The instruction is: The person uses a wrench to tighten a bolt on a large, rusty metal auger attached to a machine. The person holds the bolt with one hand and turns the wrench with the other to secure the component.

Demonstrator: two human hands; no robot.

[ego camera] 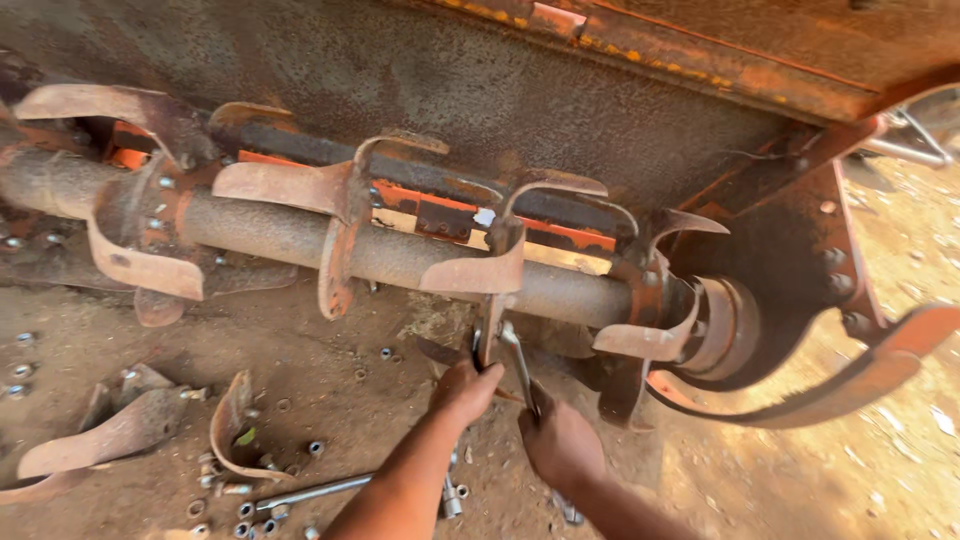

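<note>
A rusty rotor shaft (290,232) with several curved blades bolted to its flanges lies across the view under an orange, rust-stained hood. My left hand (463,390) is closed around the lower end of one blade (489,335) that hangs down from the shaft's middle flange. My right hand (558,440) grips a steel wrench (520,372), whose head sits at the bolt on that same blade, just right of my left hand. Both forearms reach in from the bottom edge.
Loose curved blades (120,432) lie on the dirt at the lower left among scattered nuts and bolts (250,505). A long steel bar (312,491) rests on the ground near my left forearm. An orange side plate (800,270) closes the shaft's right end.
</note>
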